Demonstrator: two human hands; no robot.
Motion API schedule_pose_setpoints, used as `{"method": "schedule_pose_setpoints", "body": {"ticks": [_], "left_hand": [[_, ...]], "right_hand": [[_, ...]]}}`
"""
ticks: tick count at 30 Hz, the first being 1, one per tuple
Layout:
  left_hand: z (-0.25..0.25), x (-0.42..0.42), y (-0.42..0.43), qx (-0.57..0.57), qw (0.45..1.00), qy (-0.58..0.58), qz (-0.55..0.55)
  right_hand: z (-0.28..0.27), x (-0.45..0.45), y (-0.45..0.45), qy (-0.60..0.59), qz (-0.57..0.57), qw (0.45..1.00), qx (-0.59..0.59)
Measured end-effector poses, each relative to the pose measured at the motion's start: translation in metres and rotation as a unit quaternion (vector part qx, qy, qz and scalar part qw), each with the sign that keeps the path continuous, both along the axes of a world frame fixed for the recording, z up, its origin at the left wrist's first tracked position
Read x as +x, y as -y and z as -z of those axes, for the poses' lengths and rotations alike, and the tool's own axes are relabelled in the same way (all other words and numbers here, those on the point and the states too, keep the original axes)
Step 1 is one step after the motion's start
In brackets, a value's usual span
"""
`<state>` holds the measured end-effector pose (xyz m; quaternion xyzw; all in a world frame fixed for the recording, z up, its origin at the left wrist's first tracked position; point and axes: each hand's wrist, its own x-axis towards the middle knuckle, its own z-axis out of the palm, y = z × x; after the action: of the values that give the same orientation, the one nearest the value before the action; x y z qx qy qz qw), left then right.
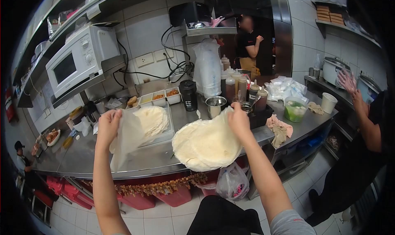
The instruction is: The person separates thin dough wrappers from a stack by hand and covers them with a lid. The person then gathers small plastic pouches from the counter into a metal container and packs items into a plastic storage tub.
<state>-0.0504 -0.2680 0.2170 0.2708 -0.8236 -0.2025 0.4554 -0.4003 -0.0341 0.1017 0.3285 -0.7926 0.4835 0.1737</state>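
My left hand point(110, 126) is closed on a thin translucent sheet point(126, 140) that hangs down over the counter. My right hand point(238, 120) pinches the upper right edge of a round, pale flatbread point(205, 146), held up above the counter's front edge. Between my hands, a stack of similar flatbreads point(152, 120) lies in a clear tray point(168, 132), partly behind the hanging sheet. Behind the flatbread in my right hand stands a metal container point(215, 107). A black cup point(188, 95) is to the right of the tray.
Containers of toppings point(173, 95) and several sauce bottles point(242, 88) stand at the back. A microwave point(78, 62) is on the left shelf. Cloths point(279, 130) hang at the counter's right corner. One person stands at the right, another in the doorway, another at far left.
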Motion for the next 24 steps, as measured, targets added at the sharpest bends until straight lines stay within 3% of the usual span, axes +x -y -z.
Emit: {"method": "schedule_pose_setpoints", "body": {"ticks": [3, 5, 8, 12, 15, 17, 18, 21, 22, 24], "left_hand": [[-0.009, -0.009, -0.042, 0.051, 0.994, 0.065, 0.077], [-0.013, -0.017, -0.076, 0.077, 0.982, 0.100, 0.141], [-0.010, -0.025, -0.102, 0.065, 0.959, 0.118, 0.250], [-0.004, -0.017, -0.113, 0.129, 0.928, 0.094, 0.337], [0.009, -0.005, -0.118, 0.166, 0.901, 0.100, 0.387], [0.026, 0.001, -0.113, 0.143, 0.884, 0.128, 0.426], [0.033, 0.005, -0.107, 0.131, 0.873, 0.144, 0.447], [0.034, 0.016, -0.082, 0.262, 0.842, 0.204, 0.425], [0.031, 0.013, -0.068, 0.219, 0.875, 0.208, 0.379], [0.025, -0.005, -0.018, 0.011, 0.943, 0.151, 0.295]], "right_hand": [[-0.022, 0.055, 0.002, -0.174, 0.044, 0.979, 0.099], [-0.040, 0.087, 0.002, -0.267, -0.113, 0.955, 0.062], [-0.058, 0.118, 0.008, -0.133, -0.430, 0.893, 0.007], [-0.065, 0.116, 0.008, 0.123, -0.648, 0.750, 0.045], [-0.063, 0.108, -0.004, 0.169, -0.625, 0.743, 0.169], [-0.068, 0.110, -0.015, 0.183, -0.633, 0.734, 0.164], [-0.066, 0.103, -0.014, 0.188, -0.670, 0.702, 0.151], [-0.091, 0.097, -0.007, 0.170, -0.651, 0.721, 0.164], [-0.101, 0.097, 0.004, 0.126, -0.624, 0.750, 0.178], [-0.124, 0.093, 0.036, 0.040, -0.550, 0.816, 0.172]]}}
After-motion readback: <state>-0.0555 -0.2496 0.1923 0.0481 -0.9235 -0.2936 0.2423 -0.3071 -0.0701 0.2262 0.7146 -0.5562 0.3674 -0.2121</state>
